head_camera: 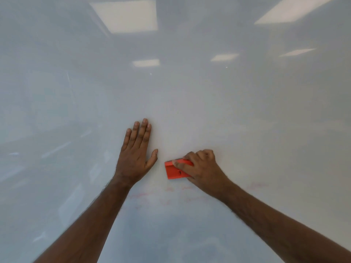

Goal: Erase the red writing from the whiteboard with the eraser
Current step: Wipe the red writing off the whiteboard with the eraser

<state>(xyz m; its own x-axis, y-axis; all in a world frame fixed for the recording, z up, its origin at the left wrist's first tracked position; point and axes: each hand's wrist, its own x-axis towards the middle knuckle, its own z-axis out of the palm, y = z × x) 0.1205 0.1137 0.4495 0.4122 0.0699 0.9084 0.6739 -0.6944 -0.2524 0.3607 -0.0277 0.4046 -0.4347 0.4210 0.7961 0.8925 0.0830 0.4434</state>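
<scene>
The whiteboard point(190, 92) fills the whole view, glossy and pale grey. My right hand point(203, 167) grips a red eraser point(173, 170) and presses it against the board just right of centre. My left hand point(136, 150) lies flat on the board to the eraser's left, fingers together and thumb spread, holding nothing. Faint smeared red writing point(152, 194) runs in pale streaks below both hands, with another faint red smudge point(256, 185) further right past my right forearm.
Reflections of ceiling light panels point(124, 16) show on the upper part of the board. No board edge, tray or other object is in view.
</scene>
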